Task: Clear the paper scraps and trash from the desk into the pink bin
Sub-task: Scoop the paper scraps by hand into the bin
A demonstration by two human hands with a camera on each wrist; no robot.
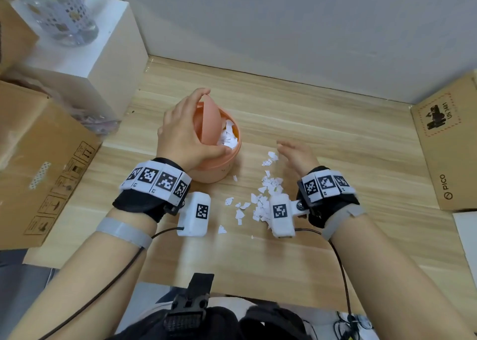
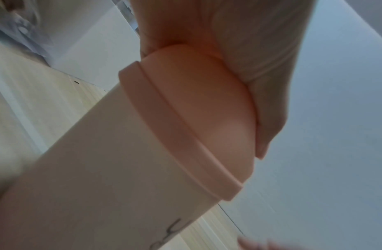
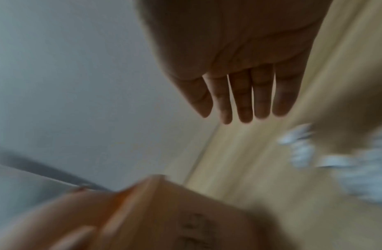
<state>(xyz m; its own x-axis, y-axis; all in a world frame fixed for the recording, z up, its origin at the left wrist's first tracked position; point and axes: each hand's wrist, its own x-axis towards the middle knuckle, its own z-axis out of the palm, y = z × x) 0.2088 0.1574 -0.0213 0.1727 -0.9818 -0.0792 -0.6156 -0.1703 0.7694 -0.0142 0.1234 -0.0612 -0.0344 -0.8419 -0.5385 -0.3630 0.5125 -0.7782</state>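
Observation:
A small pink bin (image 1: 219, 170) stands on the wooden desk (image 1: 335, 138) with white scraps (image 1: 228, 137) showing inside it. My left hand (image 1: 187, 133) curls over its top and holds the swing lid (image 1: 209, 119) tipped up; the left wrist view shows the same hand (image 2: 260, 84) clasped over the lid's dome (image 2: 207, 108). A pile of torn white paper scraps (image 1: 263, 197) lies right of the bin. My right hand (image 1: 296, 155) hovers beside that pile, fingers (image 3: 243, 101) straight and together, holding nothing. The bin (image 3: 185, 211) is blurred in the right wrist view.
Cardboard boxes sit at the left (image 1: 44, 159) and right (image 1: 449, 146) of the desk. A white box (image 1: 85, 48) with a glass jar (image 1: 59, 9) on it stands at the back left. A grey wall (image 1: 296, 24) closes the back.

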